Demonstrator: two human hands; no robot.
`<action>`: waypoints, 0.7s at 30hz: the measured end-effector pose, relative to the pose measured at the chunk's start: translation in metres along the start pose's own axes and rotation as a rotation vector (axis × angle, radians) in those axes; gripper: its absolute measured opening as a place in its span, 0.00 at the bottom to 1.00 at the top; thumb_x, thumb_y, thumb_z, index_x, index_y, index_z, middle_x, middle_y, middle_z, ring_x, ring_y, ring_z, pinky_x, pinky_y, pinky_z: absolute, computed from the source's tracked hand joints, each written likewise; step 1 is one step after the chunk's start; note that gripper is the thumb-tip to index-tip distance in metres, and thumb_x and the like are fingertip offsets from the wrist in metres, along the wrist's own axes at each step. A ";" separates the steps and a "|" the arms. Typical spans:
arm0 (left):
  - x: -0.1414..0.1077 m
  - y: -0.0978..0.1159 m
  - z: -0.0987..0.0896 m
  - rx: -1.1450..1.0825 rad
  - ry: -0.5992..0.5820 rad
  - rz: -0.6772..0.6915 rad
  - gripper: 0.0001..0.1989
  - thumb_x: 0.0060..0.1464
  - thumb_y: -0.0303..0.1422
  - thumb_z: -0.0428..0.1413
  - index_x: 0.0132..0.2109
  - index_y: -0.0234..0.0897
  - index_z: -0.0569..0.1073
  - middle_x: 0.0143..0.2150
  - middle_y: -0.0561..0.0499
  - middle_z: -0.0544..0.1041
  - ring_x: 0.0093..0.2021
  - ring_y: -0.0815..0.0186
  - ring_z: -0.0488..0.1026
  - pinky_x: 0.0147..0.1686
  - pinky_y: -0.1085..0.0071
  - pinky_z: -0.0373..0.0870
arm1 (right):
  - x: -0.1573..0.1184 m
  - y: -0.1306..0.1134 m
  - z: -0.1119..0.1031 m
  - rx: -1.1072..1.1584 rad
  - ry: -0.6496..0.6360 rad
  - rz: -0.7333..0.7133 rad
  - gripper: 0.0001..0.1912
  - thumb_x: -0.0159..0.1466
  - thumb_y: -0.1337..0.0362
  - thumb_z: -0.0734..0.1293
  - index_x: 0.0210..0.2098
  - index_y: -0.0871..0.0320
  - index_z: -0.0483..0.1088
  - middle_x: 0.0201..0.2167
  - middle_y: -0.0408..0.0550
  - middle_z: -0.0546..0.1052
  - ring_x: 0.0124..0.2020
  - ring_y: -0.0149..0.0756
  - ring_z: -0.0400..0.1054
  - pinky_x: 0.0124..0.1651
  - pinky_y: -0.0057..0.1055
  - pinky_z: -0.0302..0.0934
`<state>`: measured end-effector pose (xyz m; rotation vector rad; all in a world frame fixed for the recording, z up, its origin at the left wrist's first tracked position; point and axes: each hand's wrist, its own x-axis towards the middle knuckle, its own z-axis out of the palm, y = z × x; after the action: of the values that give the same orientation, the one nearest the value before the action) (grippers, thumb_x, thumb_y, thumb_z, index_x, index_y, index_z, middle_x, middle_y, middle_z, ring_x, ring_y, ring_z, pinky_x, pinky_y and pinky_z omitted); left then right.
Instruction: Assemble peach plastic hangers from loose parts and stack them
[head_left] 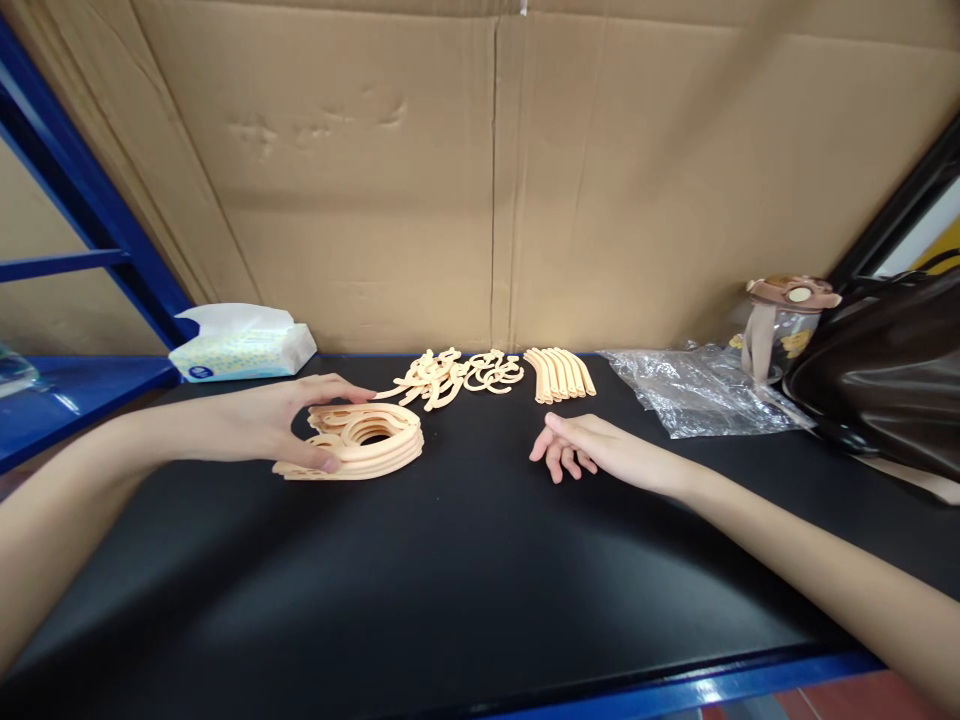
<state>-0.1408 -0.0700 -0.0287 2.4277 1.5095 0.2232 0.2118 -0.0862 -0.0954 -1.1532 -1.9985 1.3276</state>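
Note:
My left hand (292, 420) is wrapped round the left part of a stack of beige curved pieces (382, 450), thumb on the near side and fingers over the far side. The stack lies on the black table (450, 580) and has an oval opening. My right hand (574, 447) hovers over the table, fingers loosely curled but apart, holding nothing. Behind lie a loose pile of beige hooked pieces (435, 378), some smaller curved pieces (495, 371) and a neat row of beige curved strips (560, 374), nearest to my right hand.
At the back left sits a tissue pack (240, 345). Crumpled clear plastic (697, 390), a clear bottle with a brown lid (784, 325) and a dark bag (885, 360) are at the right. A cardboard wall (375, 180) stands behind, beside a blue frame (142, 290).

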 end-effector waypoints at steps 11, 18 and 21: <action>-0.007 0.014 0.001 -0.095 -0.050 -0.152 0.42 0.41 0.46 0.57 0.63 0.42 0.56 0.52 0.50 0.71 0.38 0.64 0.72 0.33 0.76 0.66 | -0.001 0.001 -0.001 -0.010 -0.006 -0.003 0.30 0.67 0.45 0.50 0.36 0.63 0.72 0.23 0.47 0.73 0.23 0.27 0.61 0.23 0.25 0.51; -0.002 0.002 -0.002 -0.010 -0.079 -0.091 0.39 0.43 0.43 0.59 0.63 0.46 0.56 0.56 0.52 0.68 0.47 0.61 0.69 0.45 0.71 0.66 | -0.001 0.001 -0.001 -0.013 -0.009 -0.007 0.30 0.67 0.45 0.51 0.36 0.63 0.72 0.23 0.47 0.73 0.23 0.27 0.61 0.24 0.25 0.52; -0.001 -0.001 -0.004 0.042 -0.108 -0.068 0.39 0.45 0.43 0.59 0.63 0.44 0.55 0.57 0.50 0.67 0.49 0.60 0.68 0.47 0.69 0.65 | -0.001 0.001 0.000 -0.010 -0.009 -0.007 0.30 0.66 0.45 0.51 0.36 0.62 0.72 0.23 0.47 0.73 0.23 0.27 0.61 0.24 0.25 0.52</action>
<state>-0.1431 -0.0700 -0.0250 2.3741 1.5605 0.0457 0.2127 -0.0865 -0.0959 -1.1455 -2.0166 1.3229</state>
